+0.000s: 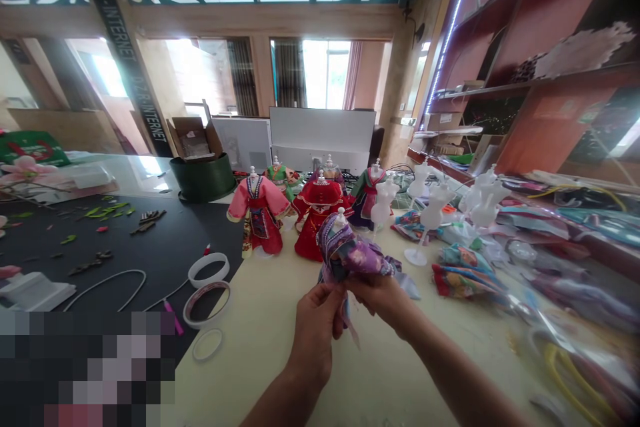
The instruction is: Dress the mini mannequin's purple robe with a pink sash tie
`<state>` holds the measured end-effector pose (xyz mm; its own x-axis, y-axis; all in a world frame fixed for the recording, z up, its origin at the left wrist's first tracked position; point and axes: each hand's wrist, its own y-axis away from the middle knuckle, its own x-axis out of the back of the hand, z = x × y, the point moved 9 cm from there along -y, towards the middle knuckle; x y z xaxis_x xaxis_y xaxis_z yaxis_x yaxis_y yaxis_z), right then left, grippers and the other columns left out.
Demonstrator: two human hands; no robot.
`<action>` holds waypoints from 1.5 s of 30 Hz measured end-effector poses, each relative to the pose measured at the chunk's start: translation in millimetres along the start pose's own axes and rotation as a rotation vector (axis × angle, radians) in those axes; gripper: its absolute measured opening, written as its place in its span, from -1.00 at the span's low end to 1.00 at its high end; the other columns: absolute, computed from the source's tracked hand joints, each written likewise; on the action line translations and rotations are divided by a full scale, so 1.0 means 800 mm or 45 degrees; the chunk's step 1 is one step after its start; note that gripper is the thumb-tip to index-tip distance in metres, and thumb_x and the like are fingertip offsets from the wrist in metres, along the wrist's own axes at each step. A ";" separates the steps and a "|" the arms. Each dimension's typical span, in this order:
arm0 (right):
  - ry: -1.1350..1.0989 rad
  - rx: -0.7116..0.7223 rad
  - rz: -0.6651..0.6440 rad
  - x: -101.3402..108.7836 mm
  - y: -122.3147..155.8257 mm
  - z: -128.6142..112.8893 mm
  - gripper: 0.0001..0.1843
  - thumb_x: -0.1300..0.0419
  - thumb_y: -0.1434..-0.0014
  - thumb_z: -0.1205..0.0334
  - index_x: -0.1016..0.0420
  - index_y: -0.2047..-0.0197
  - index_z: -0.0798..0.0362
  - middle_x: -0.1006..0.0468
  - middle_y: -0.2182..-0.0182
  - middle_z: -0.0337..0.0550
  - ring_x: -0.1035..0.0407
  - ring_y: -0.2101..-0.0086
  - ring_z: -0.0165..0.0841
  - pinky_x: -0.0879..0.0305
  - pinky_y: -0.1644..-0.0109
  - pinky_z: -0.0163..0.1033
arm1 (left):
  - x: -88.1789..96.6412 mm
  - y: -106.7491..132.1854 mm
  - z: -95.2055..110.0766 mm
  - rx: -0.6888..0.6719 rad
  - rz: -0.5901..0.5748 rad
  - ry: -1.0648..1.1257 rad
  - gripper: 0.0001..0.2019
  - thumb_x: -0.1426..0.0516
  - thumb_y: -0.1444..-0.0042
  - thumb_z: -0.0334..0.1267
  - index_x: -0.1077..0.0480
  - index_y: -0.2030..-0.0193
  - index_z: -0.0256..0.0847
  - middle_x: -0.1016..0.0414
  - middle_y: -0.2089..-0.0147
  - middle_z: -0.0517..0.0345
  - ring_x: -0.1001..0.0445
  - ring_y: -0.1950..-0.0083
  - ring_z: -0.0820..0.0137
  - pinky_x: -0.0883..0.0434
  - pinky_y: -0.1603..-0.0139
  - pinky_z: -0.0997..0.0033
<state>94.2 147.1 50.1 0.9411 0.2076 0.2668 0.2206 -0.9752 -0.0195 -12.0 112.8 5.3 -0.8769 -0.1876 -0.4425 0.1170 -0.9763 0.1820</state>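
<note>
Between my two hands is a purple doll dress (357, 250) with a beaded collar, worn by a small white mannequin whose neck knob shows at the top. My left hand (317, 323) pinches the lower front of the dress. Fingers of my right hand (383, 297) are closed on the cloth beside it, under the purple sleeve. A pale ribbon end hangs below my fingers. Just behind stand a red doll dress (315, 217) and a pink and red doll dress (259, 213) on mannequins.
Bare white mannequins (435, 207) stand at the right, near bagged doll clothes (465, 273). Tape rolls (207, 303), a white cable (145, 280) and a pink tool (173, 317) lie on the left. A green pot (205, 179) and white monitors (323, 137) stand at the back.
</note>
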 end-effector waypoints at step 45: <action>-1.133 -0.126 -0.105 -0.043 0.021 0.047 -0.75 -0.23 0.11 0.21 -0.22 0.64 0.08 -0.11 0.74 -0.40 0.03 0.68 -0.56 0.06 0.62 -0.39 | -0.005 0.015 0.003 0.171 0.021 -0.015 -0.60 -0.29 0.22 -0.01 -0.22 0.55 -0.25 -0.18 0.71 0.36 0.02 0.71 0.67 0.06 0.68 0.61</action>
<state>75.1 126.8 4.6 0.7826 0.2202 -0.5823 0.3119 -0.9482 0.0607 -8.0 102.1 11.5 -0.8807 -0.2016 -0.4286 0.0687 -0.9497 0.3056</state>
